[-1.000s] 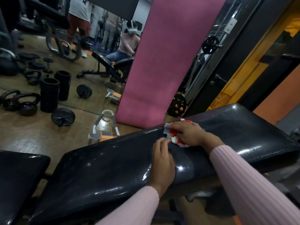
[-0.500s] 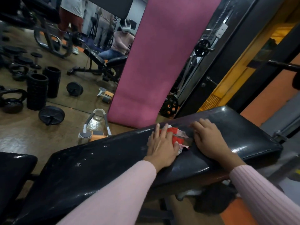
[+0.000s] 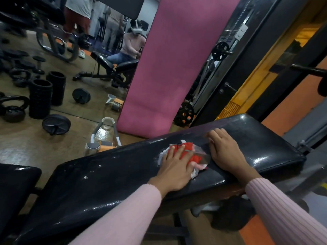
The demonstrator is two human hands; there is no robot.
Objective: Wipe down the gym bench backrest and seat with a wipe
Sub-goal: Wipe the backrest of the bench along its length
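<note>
A long black padded bench backrest (image 3: 106, 179) runs across the view from lower left to upper right, shiny and wet in patches. The black seat pad (image 3: 12, 188) shows at the far left edge. A red and white wipe (image 3: 193, 156) lies crumpled on the backrest. My left hand (image 3: 175, 167) presses flat on the wipe with its fingers spread over it. Just right of the wipe, my right hand (image 3: 224, 152) rests flat on the pad, fingers apart, holding nothing.
A pink mat (image 3: 173, 64) leans against the mirror beyond the bench. On the floor to the left lie a weight plate (image 3: 56, 124), kettlebells (image 3: 13, 110), black foam rollers (image 3: 40, 98) and a small white-handled item (image 3: 104, 137). A black bar (image 3: 309, 69) juts in at right.
The wipe passed from my right hand to my left hand. My right hand let go and shifted right along the pad; my left hand now presses the wipe and slides it slightly toward me.
</note>
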